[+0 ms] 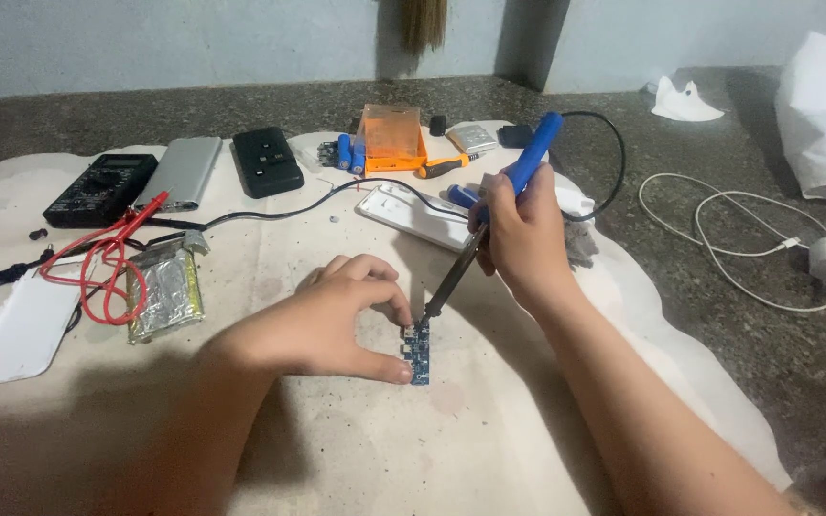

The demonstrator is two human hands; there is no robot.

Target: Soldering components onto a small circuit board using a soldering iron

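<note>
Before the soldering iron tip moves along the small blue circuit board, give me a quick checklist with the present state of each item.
1. Small blue circuit board pinned down: ok, the left hand pinches its left edge between thumb and forefinger.
2. Blue-handled soldering iron gripped: ok, the right hand wraps its handle.
3. Tip on the board: ok, it meets the board's top end.
4. Left fingertips apart from the hot tip: not ok, the forefinger sits right beside it.
5. Iron's black cord free: ok, it loops loosely behind the hand.
6. Solder on the joint: cannot tell, too small.
</note>
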